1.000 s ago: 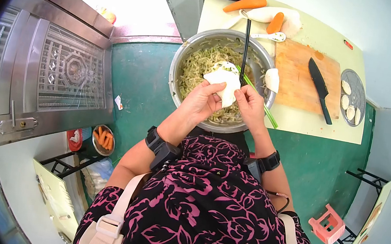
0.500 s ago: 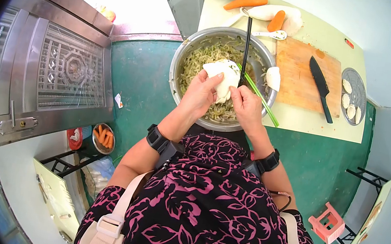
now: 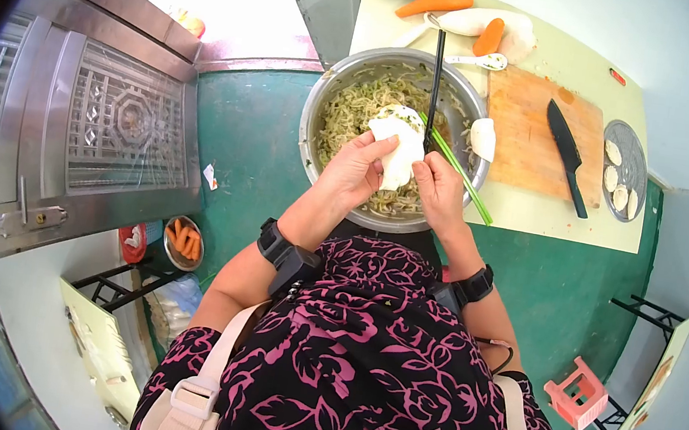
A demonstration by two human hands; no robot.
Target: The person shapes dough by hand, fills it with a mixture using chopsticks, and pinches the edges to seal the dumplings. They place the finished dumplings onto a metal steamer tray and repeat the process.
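Note:
A white dumpling (image 3: 403,151) with filling showing at its upper end is in my left hand (image 3: 357,169). The left thumb lies across its face and the fingers are behind it. On its other side, my right hand (image 3: 439,191) has thumb and fingertips together at the wrapper's right edge. Below both hands is a big metal bowl (image 3: 311,128) of shredded green and pale filling (image 3: 345,111). Black chopsticks (image 3: 436,79) and bright green sticks (image 3: 462,171) lie across the bowl beside my right hand. A white piece of dough (image 3: 483,137) sits on the bowl's right rim.
A cutting board (image 3: 520,134) with a black knife (image 3: 564,144) lies to the right. Beyond it, a round tray (image 3: 627,152) carries several dumplings. Carrots (image 3: 435,4), a white radish (image 3: 474,22) and a spoon (image 3: 491,61) lie behind. A pink stool (image 3: 578,394) stands at right.
The dumpling has turned more upright between my hands, with its filled end showing more. My right fingertips have shifted slightly right and down.

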